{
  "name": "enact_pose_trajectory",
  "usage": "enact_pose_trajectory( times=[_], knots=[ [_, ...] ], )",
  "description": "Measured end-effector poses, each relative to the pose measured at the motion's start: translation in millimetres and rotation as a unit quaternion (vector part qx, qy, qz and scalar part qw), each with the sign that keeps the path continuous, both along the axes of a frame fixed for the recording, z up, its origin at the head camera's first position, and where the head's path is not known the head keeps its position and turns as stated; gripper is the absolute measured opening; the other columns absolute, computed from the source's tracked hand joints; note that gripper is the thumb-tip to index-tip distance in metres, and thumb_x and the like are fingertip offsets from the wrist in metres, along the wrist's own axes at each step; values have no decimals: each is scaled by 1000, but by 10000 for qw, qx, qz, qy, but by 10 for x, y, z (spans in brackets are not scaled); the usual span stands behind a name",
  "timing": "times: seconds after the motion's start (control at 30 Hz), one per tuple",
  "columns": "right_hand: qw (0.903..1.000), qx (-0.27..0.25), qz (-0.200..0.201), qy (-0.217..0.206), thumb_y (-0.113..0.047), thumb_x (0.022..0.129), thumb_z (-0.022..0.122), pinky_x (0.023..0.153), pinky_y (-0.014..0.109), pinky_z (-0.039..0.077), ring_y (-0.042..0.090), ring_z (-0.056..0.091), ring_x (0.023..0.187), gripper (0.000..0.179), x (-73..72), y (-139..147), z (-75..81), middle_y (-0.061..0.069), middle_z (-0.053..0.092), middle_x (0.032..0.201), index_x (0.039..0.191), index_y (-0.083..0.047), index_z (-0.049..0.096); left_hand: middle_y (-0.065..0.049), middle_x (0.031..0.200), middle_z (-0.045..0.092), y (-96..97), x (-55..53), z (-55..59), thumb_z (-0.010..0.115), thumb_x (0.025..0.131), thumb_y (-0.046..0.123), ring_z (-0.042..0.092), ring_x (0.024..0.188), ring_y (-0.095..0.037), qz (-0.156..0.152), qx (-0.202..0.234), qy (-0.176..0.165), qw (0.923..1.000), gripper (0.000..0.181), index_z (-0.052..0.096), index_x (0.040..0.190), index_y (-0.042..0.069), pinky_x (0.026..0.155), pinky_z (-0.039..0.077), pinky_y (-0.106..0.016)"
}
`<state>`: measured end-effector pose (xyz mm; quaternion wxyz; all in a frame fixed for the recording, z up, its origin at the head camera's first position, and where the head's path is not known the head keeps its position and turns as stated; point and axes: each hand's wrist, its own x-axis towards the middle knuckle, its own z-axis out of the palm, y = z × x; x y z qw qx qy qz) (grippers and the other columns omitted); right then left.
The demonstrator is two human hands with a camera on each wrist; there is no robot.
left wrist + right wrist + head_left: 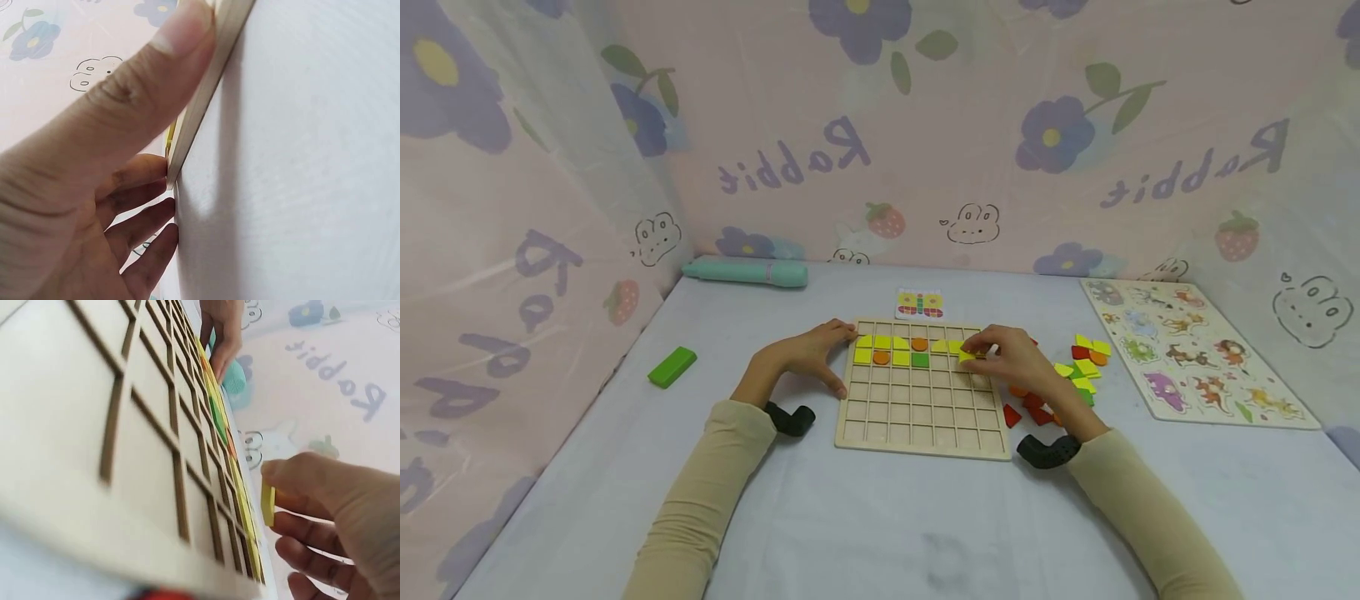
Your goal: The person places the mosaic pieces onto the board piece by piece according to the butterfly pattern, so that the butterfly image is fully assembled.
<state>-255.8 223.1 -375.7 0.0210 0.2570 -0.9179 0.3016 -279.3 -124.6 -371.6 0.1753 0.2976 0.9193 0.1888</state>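
A wooden grid board lies flat on the table, with yellow, orange and green tiles in cells of its upper rows. Thumb and fingers of my left hand rest spread against the board's left edge; the left wrist view shows the thumb on that edge. Over the board's upper right part, my right hand pinches a yellow tile between thumb and fingers. In the right wrist view this tile is held just off the grid. Its full outline is hidden by the fingers.
Loose red, orange, yellow and green tiles lie right of the board, partly behind my right arm. A butterfly pattern card sits behind it. An animal puzzle board is at right, a green block and teal marker-shaped case at left.
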Motion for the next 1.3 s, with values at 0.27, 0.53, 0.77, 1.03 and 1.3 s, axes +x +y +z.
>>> enact_pose_trajectory(
  times=[0.27,0.53,0.77,1.03,1.3],
  knots=[
    [9992,96,357,153,-24,77,77,71,31,49,14,57,79,29,-101,-292,-62,0,67,90,99,-6,71,-8,149,25,-11,-16,-16,84,65,41,19,140,-25,-8,51,-36,10000,103,29,145,7,114,20,-41],
    [9990,17,348,297,-20,76,78,67,29,46,13,54,74,15,-127,-352,-127,-4,65,81,85,-11,70,-8,150,25,-9,-17,-12,84,64,42,18,140,-25,-19,58,-70,10000,102,30,144,7,114,19,-41],
    [9967,-82,714,383,-18,77,77,68,29,45,15,54,79,8,-154,-306,-126,-3,64,87,82,-13,73,-8,150,25,-10,1,10,84,64,41,18,140,-25,-21,81,-95,9999,103,29,145,7,114,19,-42],
    [9917,-301,1126,541,-12,79,74,70,28,47,14,57,84,9,-182,-243,-161,0,65,91,87,-11,75,-10,149,26,-9,17,27,84,64,39,18,140,-27,-18,119,-22,9999,100,33,143,6,113,20,-44],
    [9928,-147,1135,361,-14,81,73,77,38,49,19,59,90,10,-166,-246,-128,3,64,95,90,-12,75,-10,149,25,-11,10,21,84,64,40,18,140,-28,-13,119,-38,9999,101,32,143,7,113,20,-45]
  ],
)
